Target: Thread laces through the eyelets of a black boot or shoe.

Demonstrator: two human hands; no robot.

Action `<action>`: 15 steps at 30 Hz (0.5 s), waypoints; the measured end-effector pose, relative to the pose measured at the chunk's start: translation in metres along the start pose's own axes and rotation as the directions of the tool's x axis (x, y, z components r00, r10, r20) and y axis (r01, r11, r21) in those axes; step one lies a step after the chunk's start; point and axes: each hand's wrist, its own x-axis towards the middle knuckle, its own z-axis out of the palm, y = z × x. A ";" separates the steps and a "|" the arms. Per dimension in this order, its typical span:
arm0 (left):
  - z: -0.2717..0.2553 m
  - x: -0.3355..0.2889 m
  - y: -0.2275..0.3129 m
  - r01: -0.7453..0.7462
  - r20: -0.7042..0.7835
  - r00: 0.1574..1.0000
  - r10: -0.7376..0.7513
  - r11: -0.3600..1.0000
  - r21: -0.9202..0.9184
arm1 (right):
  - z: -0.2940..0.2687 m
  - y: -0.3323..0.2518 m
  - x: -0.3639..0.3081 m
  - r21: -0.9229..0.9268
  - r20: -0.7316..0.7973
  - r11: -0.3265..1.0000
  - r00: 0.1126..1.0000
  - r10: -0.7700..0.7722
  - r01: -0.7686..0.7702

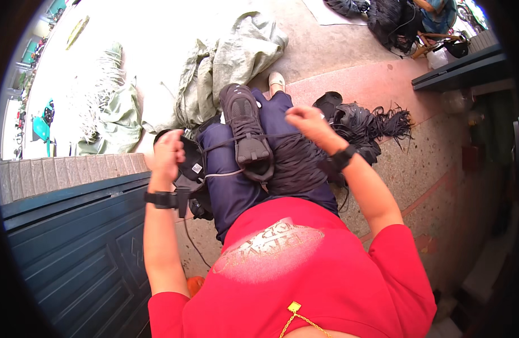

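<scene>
A black sneaker (247, 127) lies across my thighs, its toe toward me. From its lacing a dark shoelace (220, 144) stretches out sideways, left and right, toward my two hands. My left hand (167, 153), raised left of the shoe, is closed with the fingers curled together on one side of the lace. On the other side my right hand (311, 125) is closed in a pinch above my right thigh. The fine contact between lace and fingertips is blurred. A bundle of black laces (296, 163) is draped over my right thigh.
Another black shoe (190, 160) is beside my left leg. More black shoes and laces (363, 124) lie on the floor at right. A greenish woven sack (231, 56) spreads ahead of my feet. Blue panels (84, 236) stand at left. Another person (440, 11) is at far right.
</scene>
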 end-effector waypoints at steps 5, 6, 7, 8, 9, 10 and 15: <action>0.064 -0.015 -0.010 0.000 0.162 0.986 -0.035 0.977 0.212 | 0.065 -0.010 0.017 -0.345 0.191 0.820 0.889 -0.416 0.458; 0.068 -0.015 -0.011 -0.013 0.173 0.984 -0.032 0.967 0.253 | 0.067 -0.009 0.019 -0.345 0.189 0.819 0.888 -0.418 0.459; 0.069 -0.016 -0.012 -0.026 0.182 0.983 -0.030 0.956 0.294 | 0.069 -0.010 0.020 -0.371 0.276 0.760 0.845 -0.459 0.534; 0.070 -0.017 -0.012 -0.016 0.183 0.982 -0.040 0.956 0.294 | 0.070 -0.012 0.020 -0.389 0.362 0.694 0.793 -0.490 0.606; 0.070 -0.017 -0.012 -0.018 0.182 0.983 -0.038 0.955 0.297 | 0.070 -0.013 0.022 -0.387 0.360 0.694 0.792 -0.492 0.607; 0.069 -0.017 -0.013 0.002 0.163 0.985 -0.053 0.955 0.297 | 0.069 -0.017 0.021 -0.433 0.427 0.660 0.785 -0.449 0.614; 0.080 -0.013 -0.014 -0.022 0.174 0.984 -0.033 0.952 0.306 | 0.070 -0.019 0.022 -0.500 0.495 0.603 0.777 -0.390 0.622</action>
